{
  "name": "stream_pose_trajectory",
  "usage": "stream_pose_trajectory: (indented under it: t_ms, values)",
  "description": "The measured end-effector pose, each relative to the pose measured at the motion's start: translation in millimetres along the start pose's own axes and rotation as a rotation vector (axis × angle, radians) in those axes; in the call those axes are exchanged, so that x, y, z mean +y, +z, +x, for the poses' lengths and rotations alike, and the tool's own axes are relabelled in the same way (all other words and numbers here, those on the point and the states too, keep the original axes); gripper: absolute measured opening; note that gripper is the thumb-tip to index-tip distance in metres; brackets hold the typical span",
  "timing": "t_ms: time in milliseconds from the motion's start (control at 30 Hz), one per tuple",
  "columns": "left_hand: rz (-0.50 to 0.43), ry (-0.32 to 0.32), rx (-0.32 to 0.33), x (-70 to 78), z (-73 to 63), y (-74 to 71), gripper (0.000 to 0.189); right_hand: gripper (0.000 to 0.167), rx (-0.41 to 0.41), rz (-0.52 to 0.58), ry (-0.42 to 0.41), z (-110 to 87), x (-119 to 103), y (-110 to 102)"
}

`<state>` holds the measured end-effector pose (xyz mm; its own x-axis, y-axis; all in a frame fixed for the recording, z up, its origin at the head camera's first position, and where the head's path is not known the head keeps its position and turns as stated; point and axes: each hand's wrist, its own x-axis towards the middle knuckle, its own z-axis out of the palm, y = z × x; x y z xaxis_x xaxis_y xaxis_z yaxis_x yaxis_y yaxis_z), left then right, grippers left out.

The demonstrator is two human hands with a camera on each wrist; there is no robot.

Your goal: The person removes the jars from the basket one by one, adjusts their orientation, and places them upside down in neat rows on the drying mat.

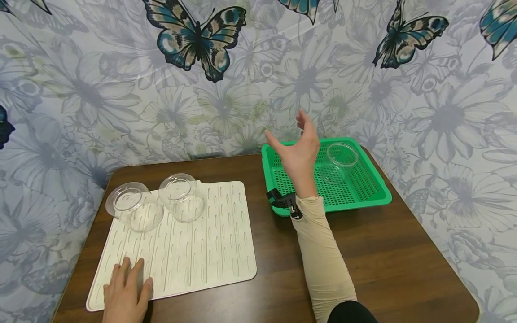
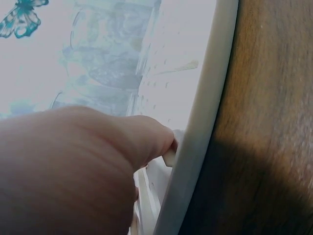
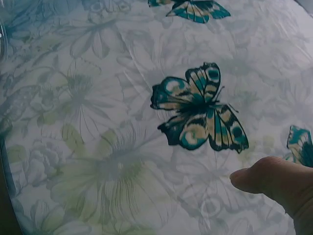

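Observation:
My left hand (image 1: 125,294) rests on the near left corner of a white ridged mat (image 1: 218,233), fingers spread and pointing away from me. In the left wrist view its thumb (image 2: 142,137) lies by the mat's raised edge (image 2: 210,88). Two clear round containers (image 1: 141,215) with wide rims stand side by side at the mat's far left. My right hand (image 1: 300,157) is raised over the left side of a green basket (image 1: 357,206), thumb and fingers apart, holding nothing. Inside the basket, at the back right, is another clear round container (image 1: 342,166).
Basket and mat share a brown wooden table (image 1: 400,264), with the basket at the back right. Behind the table hangs a butterfly-and-flower patterned cloth (image 1: 242,107). A black strap with a small device (image 1: 288,202) sits on the right wrist.

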<state>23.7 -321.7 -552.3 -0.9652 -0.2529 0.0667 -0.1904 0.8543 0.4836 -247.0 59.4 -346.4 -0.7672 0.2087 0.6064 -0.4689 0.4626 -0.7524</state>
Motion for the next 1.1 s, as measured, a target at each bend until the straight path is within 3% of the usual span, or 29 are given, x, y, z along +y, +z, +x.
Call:
stream_pose_trajectory:
  t_ms: [467, 633, 833, 1100]
  values:
    - [-0.01, 0.022, 0.014, -4.7, -2.0, 5.9, 0.051, 0.088, 0.153, -0.121, 0.306, 13.8, 80, -53]
    - [-0.007, 0.031, 0.027, -3.9, -1.9, 4.6, 0.05, 0.09, 0.183, -0.144, 0.37, 14.3, 105, -68]
    - [0.0, 0.026, 0.026, -0.9, -0.7, 3.8, 0.052, 0.098, 0.165, -0.264, 0.477, 15.2, 130, -78]
    - [-0.01, 0.031, 0.063, -3.4, -2.2, 5.9, 0.051, 0.11, 0.062, -0.348, 0.606, 18.5, 149, -86]
